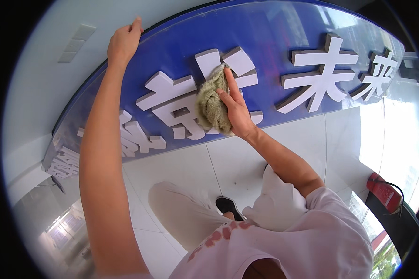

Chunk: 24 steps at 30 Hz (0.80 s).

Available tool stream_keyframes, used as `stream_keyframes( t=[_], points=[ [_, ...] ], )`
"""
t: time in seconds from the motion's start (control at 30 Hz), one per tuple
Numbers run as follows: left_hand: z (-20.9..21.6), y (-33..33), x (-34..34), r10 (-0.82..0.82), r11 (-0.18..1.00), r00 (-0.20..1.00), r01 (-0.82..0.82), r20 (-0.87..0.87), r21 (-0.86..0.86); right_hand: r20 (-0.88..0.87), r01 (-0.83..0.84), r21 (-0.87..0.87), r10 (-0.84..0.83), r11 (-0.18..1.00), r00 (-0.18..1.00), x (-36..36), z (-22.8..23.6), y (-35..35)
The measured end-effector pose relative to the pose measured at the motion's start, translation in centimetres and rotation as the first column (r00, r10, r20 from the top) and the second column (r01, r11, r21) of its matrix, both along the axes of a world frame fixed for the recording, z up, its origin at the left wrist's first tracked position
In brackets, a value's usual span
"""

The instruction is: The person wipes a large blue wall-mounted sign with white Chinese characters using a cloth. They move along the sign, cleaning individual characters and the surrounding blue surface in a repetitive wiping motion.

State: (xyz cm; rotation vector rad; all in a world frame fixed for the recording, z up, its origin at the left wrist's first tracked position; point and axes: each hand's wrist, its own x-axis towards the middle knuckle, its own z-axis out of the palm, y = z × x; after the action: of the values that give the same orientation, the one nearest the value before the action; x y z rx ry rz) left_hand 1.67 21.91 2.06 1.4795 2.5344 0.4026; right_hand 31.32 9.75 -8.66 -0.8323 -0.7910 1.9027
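A blue sign board [274, 28] with raised white characters stretches across the view in front of me. My right hand [239, 110] grips a fuzzy greenish-grey cloth [214, 104], pressed against the characters in the middle; thumb and index finger show on its right side. The cloth hides parts of those characters. Up at the far left, my left hand [123, 43] is bent around the board's top edge, fingers close together. Part of its grip is out of sight.
A pale wall [42, 88] with a white switch plate [77, 43] rises behind the board at left. White floor tiles [172, 167] lie below, with my dark shoe [229, 207] on them. A red object [384, 193] with a dark strap sits at the right.
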Motion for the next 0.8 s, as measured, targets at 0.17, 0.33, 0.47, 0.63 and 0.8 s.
stream_keyframes(
  t=[0.17,0.33,0.47,0.63,0.8],
  points=[
    [0.5,0.4,0.0,0.002,1.000,1.000,-0.002,-0.005,-0.031,0.834,-0.579,0.547,-0.335,0.605,0.438,4.4,-1.8,2.3],
    [0.4,0.5,0.0,-0.011,0.999,1.000,0.011,-0.005,-0.046,0.905,-0.839,0.294,-0.415,0.458,0.090,5.1,1.7,4.3],
    [0.4,0.3,-0.5,-0.020,1.000,1.000,0.019,-0.006,-0.024,0.913,-0.953,0.031,-0.397,0.301,-0.096,7.2,4.0,5.3],
    [0.4,0.0,0.0,0.014,1.000,1.000,-0.014,-0.002,0.017,0.907,-0.891,0.139,-0.417,0.433,-0.061,12.4,2.7,5.3],
    [0.3,0.1,0.1,0.003,0.999,1.000,-0.002,-0.018,0.035,0.821,-0.524,0.531,-0.250,0.666,0.513,11.2,3.8,3.1]
  ],
)
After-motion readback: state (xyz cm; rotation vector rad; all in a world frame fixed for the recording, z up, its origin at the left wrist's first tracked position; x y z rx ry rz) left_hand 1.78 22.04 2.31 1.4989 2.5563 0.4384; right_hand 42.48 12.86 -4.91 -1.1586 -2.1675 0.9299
